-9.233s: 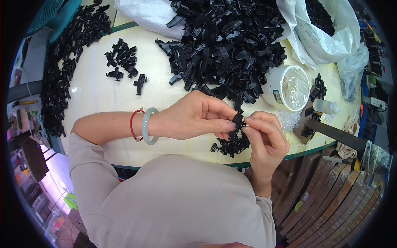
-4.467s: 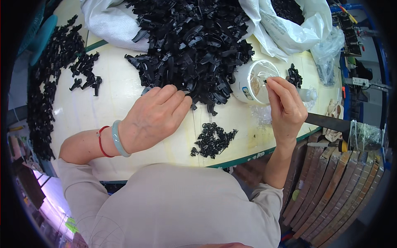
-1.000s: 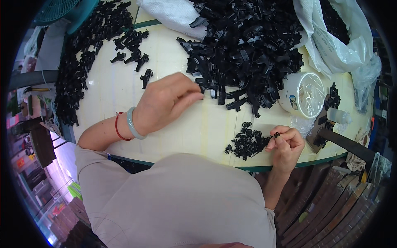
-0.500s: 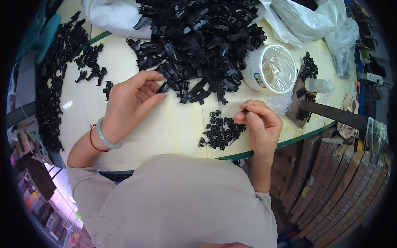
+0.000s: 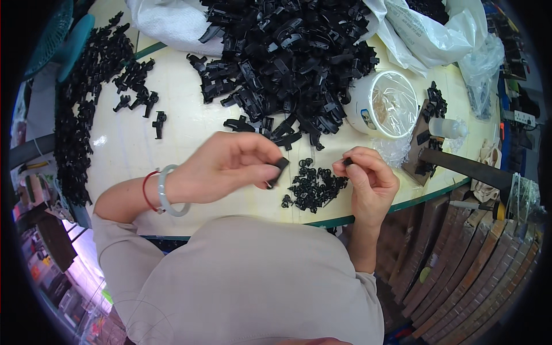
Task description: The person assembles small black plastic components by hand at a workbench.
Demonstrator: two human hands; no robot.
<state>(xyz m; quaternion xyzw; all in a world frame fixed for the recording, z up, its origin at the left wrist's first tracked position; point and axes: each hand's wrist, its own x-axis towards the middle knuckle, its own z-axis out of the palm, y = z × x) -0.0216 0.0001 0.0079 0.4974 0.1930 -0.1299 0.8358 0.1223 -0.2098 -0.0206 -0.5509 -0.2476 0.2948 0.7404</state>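
Note:
My left hand (image 5: 230, 169) pinches a curved black plastic part (image 5: 278, 172) between thumb and fingers, above the table left of the small-parts heap. Between the thumb and fingertips of my right hand (image 5: 371, 181) is a small black plastic piece (image 5: 347, 162); its exact shape is too small to make out. A heap of small black ring-like pieces (image 5: 313, 187) lies on the table between both hands. Beyond them rises a large pile of black plastic parts (image 5: 293, 63), of a kind like the one in my left hand.
More black parts (image 5: 86, 115) cover the table's left side, with a single joined part (image 5: 159, 125) nearby. At right stand a white tub (image 5: 359, 106) with clear film, a small translucent bottle (image 5: 445, 128) and a dark metal arm (image 5: 466, 163). Plastic bags (image 5: 428, 37) lie at the back.
My left hand has drawn a black part away from the large pile and carried it right and nearer, towards my right hand. The right hand has barely moved, still pinching its small piece.

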